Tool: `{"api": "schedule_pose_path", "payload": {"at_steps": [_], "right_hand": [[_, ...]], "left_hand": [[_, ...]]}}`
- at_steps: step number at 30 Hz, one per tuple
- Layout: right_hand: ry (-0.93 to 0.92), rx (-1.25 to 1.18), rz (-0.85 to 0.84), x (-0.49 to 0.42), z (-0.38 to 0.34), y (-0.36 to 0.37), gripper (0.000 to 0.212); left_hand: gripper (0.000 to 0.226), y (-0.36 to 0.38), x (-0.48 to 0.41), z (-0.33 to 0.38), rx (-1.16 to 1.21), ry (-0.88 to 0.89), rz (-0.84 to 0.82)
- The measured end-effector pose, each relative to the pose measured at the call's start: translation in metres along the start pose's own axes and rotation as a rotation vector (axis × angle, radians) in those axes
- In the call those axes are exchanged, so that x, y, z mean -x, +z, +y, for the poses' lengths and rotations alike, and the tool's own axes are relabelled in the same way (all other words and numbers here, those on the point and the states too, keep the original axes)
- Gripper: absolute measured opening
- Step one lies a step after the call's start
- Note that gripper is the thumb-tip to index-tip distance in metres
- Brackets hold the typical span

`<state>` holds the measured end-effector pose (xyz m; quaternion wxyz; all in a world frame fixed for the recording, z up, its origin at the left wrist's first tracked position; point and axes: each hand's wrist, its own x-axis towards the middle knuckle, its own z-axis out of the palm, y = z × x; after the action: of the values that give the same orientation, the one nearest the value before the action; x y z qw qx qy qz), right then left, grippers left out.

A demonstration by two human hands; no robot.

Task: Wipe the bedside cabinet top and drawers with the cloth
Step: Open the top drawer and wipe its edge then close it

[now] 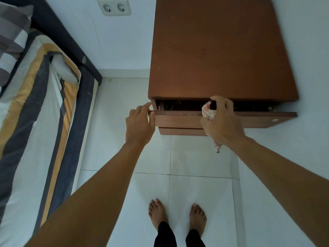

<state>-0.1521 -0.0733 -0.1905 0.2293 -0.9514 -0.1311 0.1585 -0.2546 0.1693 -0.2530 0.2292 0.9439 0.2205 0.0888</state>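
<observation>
A brown wooden bedside cabinet (220,49) stands against the wall, seen from above. Its top drawer (179,119) is pulled out a little, leaving a dark gap under the top. My left hand (139,124) grips the drawer front's left corner. My right hand (222,122) holds a bunched white-and-red cloth (208,111) against the drawer's upper edge near the middle; a tail of the cloth hangs below the hand. A second drawer front (179,131) shows just below.
A bed with a striped sheet (35,122) and dark frame runs along the left. A double wall socket (114,7) sits on the white wall. White floor tiles (195,184) lie in front, with my bare feet (178,214) on them.
</observation>
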Motion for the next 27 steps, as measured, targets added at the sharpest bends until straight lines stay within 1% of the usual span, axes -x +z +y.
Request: {"api": "schedule_pose_path", "payload": {"at_steps": [2,3,6,7,8,9,11,12,14,16,19,21,23,25,27], "right_hand": [[-0.034,-0.133,0.059,0.001,-0.024,0.008,0.044],[-0.058,-0.174,0.072,-0.002,-0.039,0.013,0.039],[-0.222,-0.221,0.088,-0.021,-0.084,0.030,0.034],[-0.291,-0.194,0.071,-0.027,-0.094,0.038,0.035],[-0.347,-0.113,0.051,-0.032,-0.098,0.050,0.037],[-0.378,0.030,0.053,-0.035,-0.098,0.063,0.040],[-0.406,0.352,0.176,-0.031,-0.090,0.088,0.046],[-0.419,0.421,0.254,-0.026,-0.085,0.096,0.050],[-0.491,0.432,0.329,-0.018,-0.074,0.111,0.060],[-0.569,0.423,0.295,-0.016,-0.064,0.121,0.067],[-0.549,0.404,0.216,-0.017,-0.060,0.126,0.057],[-0.513,0.378,0.198,-0.017,-0.062,0.125,0.055],[-0.492,0.372,0.214,-0.020,-0.061,0.125,0.050],[-0.479,0.389,0.241,-0.024,-0.055,0.125,0.043],[-0.472,0.429,0.211,-0.024,-0.047,0.123,0.049]], "left_hand": [[0.037,-0.006,0.007,-0.009,-0.038,0.076,-0.047],[0.036,-0.009,0.008,-0.012,-0.055,0.106,-0.060],[0.037,-0.018,0.001,-0.014,-0.081,0.151,-0.059],[0.036,-0.020,-0.002,-0.014,-0.086,0.161,-0.065],[0.034,-0.023,-0.005,-0.014,-0.092,0.167,-0.078],[0.032,-0.024,-0.007,-0.014,-0.095,0.168,-0.092],[0.030,-0.026,-0.008,-0.017,-0.089,0.160,-0.098],[0.030,-0.026,-0.007,-0.019,-0.082,0.155,-0.096],[0.031,-0.024,-0.005,-0.021,-0.058,0.153,-0.096],[0.033,-0.023,-0.002,-0.020,-0.033,0.170,-0.099],[0.037,-0.022,0.003,-0.015,-0.005,0.207,-0.081],[0.038,-0.021,0.006,-0.006,-0.026,0.178,-0.097],[0.047,-0.019,0.007,0.008,-0.119,0.094,-0.184],[0.061,-0.015,0.007,0.024,-0.190,-0.007,-0.303],[0.067,-0.011,0.009,0.034,-0.221,-0.080,-0.393]]}}
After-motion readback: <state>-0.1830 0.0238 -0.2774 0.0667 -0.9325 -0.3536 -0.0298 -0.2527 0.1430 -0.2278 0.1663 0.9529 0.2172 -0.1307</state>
